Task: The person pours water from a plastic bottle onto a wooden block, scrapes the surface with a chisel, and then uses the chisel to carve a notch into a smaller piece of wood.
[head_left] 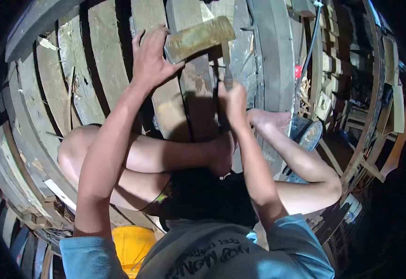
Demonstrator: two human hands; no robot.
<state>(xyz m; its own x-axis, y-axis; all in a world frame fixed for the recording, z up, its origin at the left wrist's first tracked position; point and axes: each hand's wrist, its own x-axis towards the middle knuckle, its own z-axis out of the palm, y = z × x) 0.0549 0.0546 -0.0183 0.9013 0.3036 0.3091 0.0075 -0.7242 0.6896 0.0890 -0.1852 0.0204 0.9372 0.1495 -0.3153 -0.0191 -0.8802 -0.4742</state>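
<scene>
A short, thick yellow-brown length that looks like bamboo [200, 38] lies over the wooden slats in front of me. At its left end is my left hand [151, 58], fingers spread, with the thumb stretched out just below the piece's lower edge. My right hand [233, 103] is closed round the lower end of a narrow-bladed knife [226, 58], which points away from me. The knife's upper part overlaps the right end of the bamboo. Its grip is hidden within my fist.
I sit with bent legs on a slatted wooden platform [107, 51]. A yellow bucket [133, 246] stands near my left side. Wood scraps [324, 104] lie beyond the platform's right edge, by a dark round-topped object [309, 135]. A thin cord [312, 42] runs down at the upper right.
</scene>
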